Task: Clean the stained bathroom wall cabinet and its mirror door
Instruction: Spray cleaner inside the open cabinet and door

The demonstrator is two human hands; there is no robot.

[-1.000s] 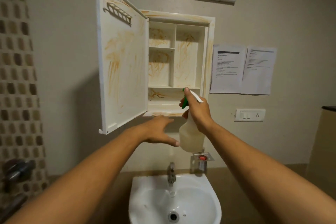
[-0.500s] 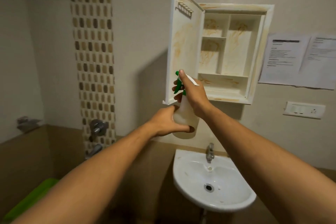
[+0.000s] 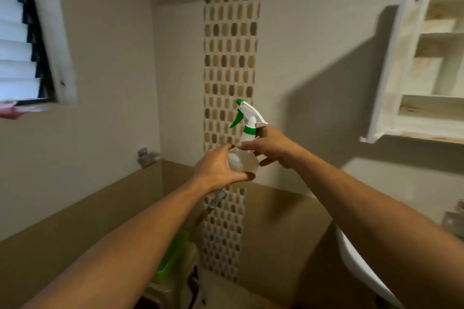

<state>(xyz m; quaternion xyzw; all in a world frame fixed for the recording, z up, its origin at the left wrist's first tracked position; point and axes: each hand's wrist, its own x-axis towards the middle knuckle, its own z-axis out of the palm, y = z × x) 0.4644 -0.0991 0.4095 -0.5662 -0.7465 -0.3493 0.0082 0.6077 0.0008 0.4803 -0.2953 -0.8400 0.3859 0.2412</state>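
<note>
The spray bottle (image 3: 243,158) has a translucent, pale body, a green collar, a white head and a green trigger and nozzle tip. The left hand (image 3: 217,169) grips the rounded body from the left, its fingers curled under the base and its thumb on the near side. The right hand (image 3: 273,149) lies against the bottle's shoulder with its fingers loosely spread, one across the front below the collar and one up beside the neck. I cannot tell whether it grips or only touches.

Half a second ago the right hand was wrapped round the neck with a finger over the spray head, and the bottle stood in front of the lower corner of the open cabinet door. Now that hand is lower and off the head. The view has swung left, so the bottle is in front of the mosaic tile strip (image 3: 231,57), well left of the stained wall cabinet (image 3: 426,98), which sits blurred at the right edge with its door (image 3: 388,70) edge-on. The printed sheets beside the cabinet have left the frame, only an edge of the white basin (image 3: 361,268) remains, and a louvred window (image 3: 17,40) has come in at the left.

The bottle's long axis is close to upright, its top leaning slightly right. The nozzle points left, away from the cabinet.
</note>
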